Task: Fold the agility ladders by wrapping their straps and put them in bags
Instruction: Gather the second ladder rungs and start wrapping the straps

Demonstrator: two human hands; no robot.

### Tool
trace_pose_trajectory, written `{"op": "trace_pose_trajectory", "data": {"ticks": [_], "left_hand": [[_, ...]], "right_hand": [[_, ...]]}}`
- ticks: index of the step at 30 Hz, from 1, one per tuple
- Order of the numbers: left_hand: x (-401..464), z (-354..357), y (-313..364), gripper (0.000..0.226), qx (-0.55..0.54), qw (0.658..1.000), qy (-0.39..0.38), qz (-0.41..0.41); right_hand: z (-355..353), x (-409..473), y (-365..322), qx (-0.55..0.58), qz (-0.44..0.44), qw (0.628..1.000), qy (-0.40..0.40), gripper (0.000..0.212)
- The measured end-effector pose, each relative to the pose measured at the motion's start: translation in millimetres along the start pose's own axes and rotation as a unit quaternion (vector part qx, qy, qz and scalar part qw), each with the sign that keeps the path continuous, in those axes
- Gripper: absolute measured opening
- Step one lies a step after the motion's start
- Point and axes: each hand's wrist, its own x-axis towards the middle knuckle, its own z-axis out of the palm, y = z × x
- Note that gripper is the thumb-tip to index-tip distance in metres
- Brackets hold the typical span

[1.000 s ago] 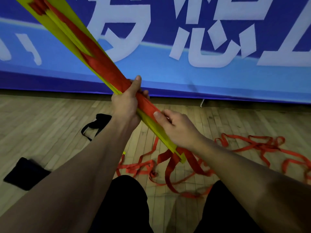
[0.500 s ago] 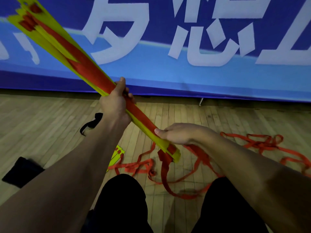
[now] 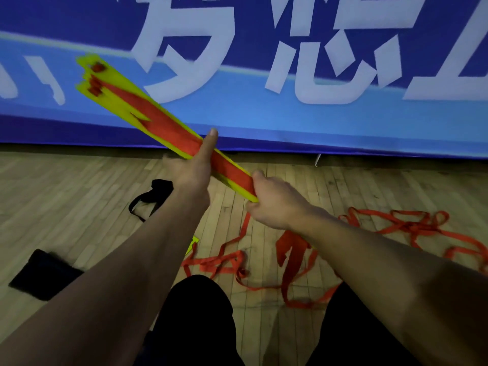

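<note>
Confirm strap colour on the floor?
Red straps, loose on the wood floor; head view.

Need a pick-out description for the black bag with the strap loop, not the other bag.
Start at the blue banner along the wooden floor. Just left of the left hand, the black bag lies on the floor. Unlike the flat black pouch nearer the camera, it trails a strap loop.

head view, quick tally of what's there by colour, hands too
Yellow and red: 1, the rung bundle held in both hands
Red: 1 tangle of loose straps on the floor
Black: 2 bags, one with a strap, one flat
Hands: 2, left hand, right hand
Total: 6
</note>
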Motion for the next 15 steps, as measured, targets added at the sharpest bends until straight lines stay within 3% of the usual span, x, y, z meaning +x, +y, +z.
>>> {"op": "trace_pose_trajectory", "data": {"ticks": [1,2,3,4,5,6,7,8,12,15], "left_hand": [[2,-8,-3,0.124,0.119,0.99,0.049,0.064],[-1,-17,-3,0.134,0.247,0.952,0.045,0.177],[-8,-25,-2,0.137,0.371,0.868,-0.002,0.329],[-15,-29,0,0.136,0.496,0.736,-0.083,0.454],[-21,-26,1,0.133,0.597,0.586,-0.169,0.521],[-28,-21,1,0.127,0.666,0.467,-0.244,0.527],[-26,-13,-5,0.119,0.707,0.399,-0.285,0.51],[-27,-7,-9,0.107,0.726,0.377,-0.302,0.49],[-19,-12,-14,0.056,0.737,0.379,-0.327,0.454],[-26,-10,-17,0.045,0.745,0.396,-0.346,0.411]], "right_hand": [[-6,0,4,-0.026,0.011,1.0,-0.001,0.061],[-10,-1,7,-0.052,0.021,0.998,-0.005,0.061],[-13,-2,9,-0.077,0.028,0.997,-0.007,0.061],[-14,-3,11,-0.099,0.027,0.995,-0.01,0.059],[-14,-4,10,-0.113,0.015,0.993,-0.015,0.056],[-11,-5,8,-0.117,-0.002,0.993,-0.023,0.051],[-9,-6,5,-0.118,-0.02,0.992,-0.027,0.045],[-6,-8,3,-0.12,-0.034,0.992,-0.031,0.041],[-13,-15,16,-0.229,-0.063,0.971,-0.036,0.055],[-17,-20,27,-0.273,-0.074,0.958,-0.042,0.057]]}}
